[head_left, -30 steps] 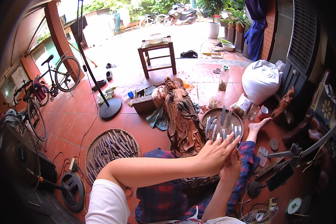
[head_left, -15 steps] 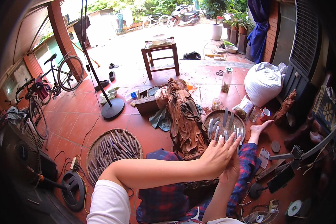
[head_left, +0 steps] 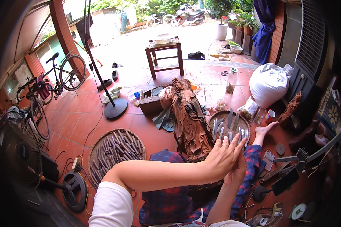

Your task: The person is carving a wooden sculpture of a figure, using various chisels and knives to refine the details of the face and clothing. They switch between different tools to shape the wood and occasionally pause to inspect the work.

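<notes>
A dark brown carved wooden statue (head_left: 189,121) of a robed figure lies on the tiled floor between my legs in plaid trousers (head_left: 170,196). My left hand (head_left: 224,156) is flat with its fingers stretched out, pressed palm to palm on my right hand (head_left: 238,172), which is partly hidden behind it. Both hands hover just right of the statue's lower end. Nothing shows between the palms. A round woven tray (head_left: 220,116) holding several chisels lies just beyond the fingertips, near my bare foot (head_left: 264,130).
A second round tray (head_left: 115,151) full of carving tools lies at the left. Around are a stand with a round base (head_left: 115,108), a wooden stool (head_left: 165,53), a white sack (head_left: 269,83), bicycles (head_left: 45,90), a fan (head_left: 15,151), jars and cables.
My hands stay pressed together in almost the same spot. The view has shifted slightly.
</notes>
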The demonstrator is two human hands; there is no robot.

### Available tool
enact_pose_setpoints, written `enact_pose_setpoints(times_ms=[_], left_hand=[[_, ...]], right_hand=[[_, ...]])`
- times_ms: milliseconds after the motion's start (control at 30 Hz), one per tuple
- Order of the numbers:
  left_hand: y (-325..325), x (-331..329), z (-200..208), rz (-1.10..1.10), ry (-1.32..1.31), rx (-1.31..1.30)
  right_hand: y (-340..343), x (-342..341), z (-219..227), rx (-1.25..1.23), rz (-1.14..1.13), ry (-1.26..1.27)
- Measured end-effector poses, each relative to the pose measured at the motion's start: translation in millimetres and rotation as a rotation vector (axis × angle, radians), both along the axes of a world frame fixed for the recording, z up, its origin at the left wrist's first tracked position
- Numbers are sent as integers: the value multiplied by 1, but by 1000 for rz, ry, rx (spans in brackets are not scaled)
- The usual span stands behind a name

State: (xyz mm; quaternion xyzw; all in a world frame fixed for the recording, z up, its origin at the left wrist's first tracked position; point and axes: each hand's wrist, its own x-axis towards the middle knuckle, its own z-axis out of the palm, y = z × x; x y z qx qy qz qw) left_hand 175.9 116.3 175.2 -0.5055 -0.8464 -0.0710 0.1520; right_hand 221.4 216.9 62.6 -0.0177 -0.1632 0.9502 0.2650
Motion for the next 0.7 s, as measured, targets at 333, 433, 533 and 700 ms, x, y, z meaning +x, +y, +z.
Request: enact_pose_setpoints(times_ms=[333,433,533,700], left_hand=[[4,4,-7,31,89,0],[1,3,-3,36,73,-26],[1,3,-4,37,58,-25],[-2,3,0,6,-59,-47]], right_hand=[[-1,3,4,88,-143,-73],[-5,5,19,128,-209,-114],[-5,8,29,183,-209,-75],[-2,9,30,267,-240,-75]])
